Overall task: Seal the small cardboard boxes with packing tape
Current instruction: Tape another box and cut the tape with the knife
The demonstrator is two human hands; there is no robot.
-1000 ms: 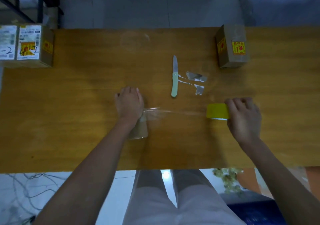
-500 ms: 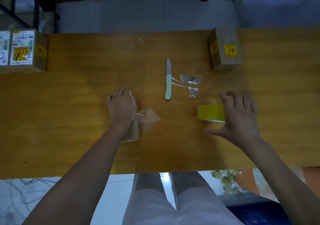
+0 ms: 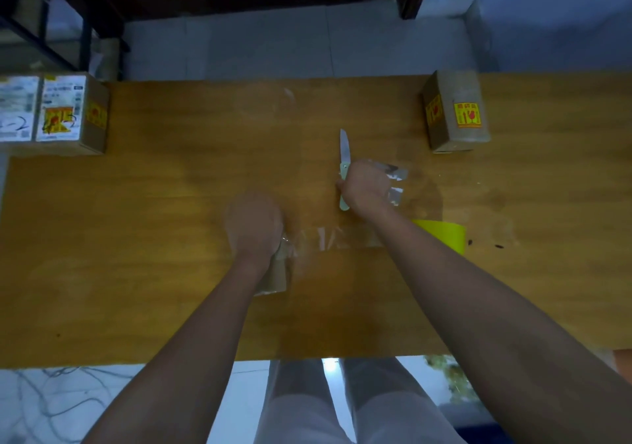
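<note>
Surface: wooden desk point(image 3: 136, 238), pale tiled floor beyond its far edge.
Left hand point(image 3: 254, 228): curled over the top of a small cardboard box point(image 3: 275, 274), pressing it onto the desk.
Tape strip point(image 3: 328, 238): clear, runs from the box under the left hand towards the yellow tape roll point(image 3: 444, 235), which lies behind the right forearm.
Right hand point(image 3: 364, 185): fingers closed on the pale green handle of a knife point(image 3: 344, 156); blade points away from the person.
Tape scraps point(image 3: 396, 183): just right of the right hand.
Other boxes: one labelled box point(image 3: 455, 115) far right of the right hand; labelled boxes point(image 3: 65, 115) far left of the left hand.
</note>
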